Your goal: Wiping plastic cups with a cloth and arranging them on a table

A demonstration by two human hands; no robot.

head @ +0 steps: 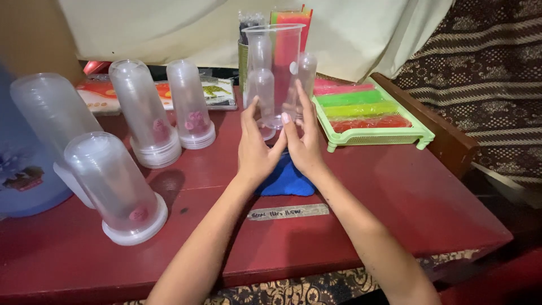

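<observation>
A tall clear plastic cup [275, 62] stands upright near the middle of the dark red table [395, 192]. Both my hands are at its base. My left hand [255, 148] is on its left side with fingers pointing up, and my right hand [304, 137] is against its right side, fingers spread along the wall. Whether they grip it or only touch it is unclear. Two smaller clear upturned cups [261, 90] show through and behind it. A blue cloth [285, 179] lies on the table under my wrists.
Several stacks of upturned clear cups [121, 186] stand at the left, next to a blue container [22, 175]. A green tray [372, 135] with coloured strips sits at the right. A container of coloured straws [291, 22] stands behind. A strip of tape [289, 212] lies near the front.
</observation>
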